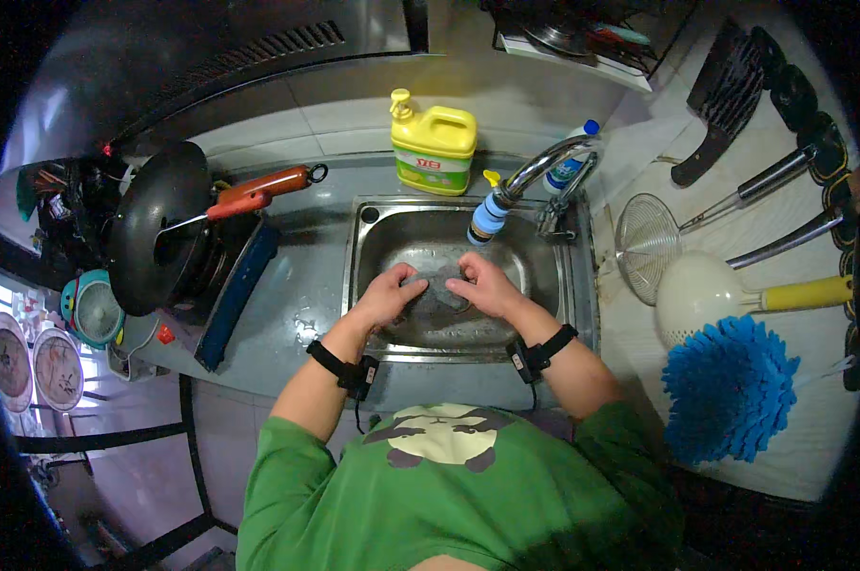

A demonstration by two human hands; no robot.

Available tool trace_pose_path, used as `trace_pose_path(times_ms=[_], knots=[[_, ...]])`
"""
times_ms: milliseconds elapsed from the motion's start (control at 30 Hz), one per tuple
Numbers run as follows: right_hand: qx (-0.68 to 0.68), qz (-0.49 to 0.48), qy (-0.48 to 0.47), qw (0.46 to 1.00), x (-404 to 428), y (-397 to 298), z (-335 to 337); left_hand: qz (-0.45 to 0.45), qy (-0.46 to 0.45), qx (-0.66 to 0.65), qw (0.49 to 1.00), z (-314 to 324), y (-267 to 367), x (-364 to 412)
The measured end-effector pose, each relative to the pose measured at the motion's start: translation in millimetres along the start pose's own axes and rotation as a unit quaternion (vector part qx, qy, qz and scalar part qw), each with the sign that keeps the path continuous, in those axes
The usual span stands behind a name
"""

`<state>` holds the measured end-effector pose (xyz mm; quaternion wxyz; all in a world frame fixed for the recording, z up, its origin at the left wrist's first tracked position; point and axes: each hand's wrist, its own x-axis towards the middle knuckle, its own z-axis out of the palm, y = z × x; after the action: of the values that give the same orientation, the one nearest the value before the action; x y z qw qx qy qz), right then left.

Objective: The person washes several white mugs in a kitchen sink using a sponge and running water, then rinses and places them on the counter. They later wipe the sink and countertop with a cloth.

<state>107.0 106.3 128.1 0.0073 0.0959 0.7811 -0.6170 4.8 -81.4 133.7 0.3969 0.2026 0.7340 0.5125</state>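
Both my hands are over the stainless steel sink (401,348), holding a thin grey piece of mesh or cloth (438,282) between them. My left hand (389,294) pinches its left edge with thumb and fingers. Its right edge is gripped by my right hand (492,287). The piece looks wet and partly see-through; its exact kind is hard to tell. Just behind my right hand, the blue spray nozzle (488,220) of the chrome faucet (547,158) points down into the basin. Water drops dot the sink's bottom.
Behind the sink stand a yellow detergent jug (435,151) and a blue-capped bottle (567,168). At left, a black wok (162,228) with an orange handle sits near a stove. On the right wall hang a cleaver (724,100), a wire skimmer (647,248), a white strainer (697,292) and a blue duster (729,389).
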Motion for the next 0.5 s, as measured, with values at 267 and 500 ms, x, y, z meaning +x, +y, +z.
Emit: trace_pose_path(times_ms=[267,500], knots=[[-0.067,0.105,-0.152,0.981,-6,1,2,-0.034,-0.003,-0.251,0.967,-6,3,-10],[0.073,0.016,-0.001,0.997,-3,-11,13,-0.085,0.016,-0.252,0.964,-20,-7,-11]])
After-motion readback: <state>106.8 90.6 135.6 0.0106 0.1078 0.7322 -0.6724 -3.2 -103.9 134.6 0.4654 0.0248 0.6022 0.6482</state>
